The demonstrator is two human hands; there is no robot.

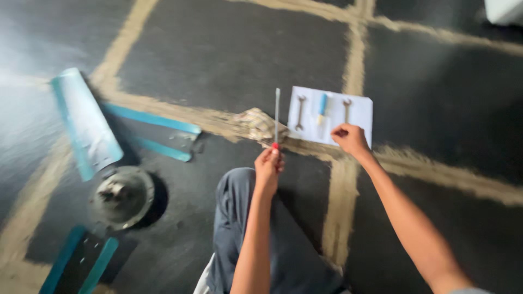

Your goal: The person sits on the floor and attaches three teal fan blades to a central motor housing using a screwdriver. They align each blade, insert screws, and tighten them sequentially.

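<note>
Nearest the camera, a bent knee in grey trousers (239,218) rests on the dark floor (218,60), which is crossed by pale sandy bands. Just beyond the knee, the left hand (268,166) is clamped around the red handle of a long thin screwdriver (277,117), whose metal shaft stands upright. To the right of the screwdriver, the right hand (351,139) has its fingers curled together at the near edge of a white sheet of paper (362,117); motion blur hides whether it pinches the paper or merely touches it. On that sheet, beyond the right hand, lie a spanner (299,113), a blue-handled tool (322,108) and a second spanner (346,109), side by side and apart from one another. Just left of the screwdriver sits a crumpled cloth (255,125) on a sandy band. Well to the left of the screwdriver lie a round grey motor housing (122,196), two narrow blue strips (158,133), a wide pale-blue fan blade (84,122), and another blue-edged blade (79,261) near the lower left corner.
</note>
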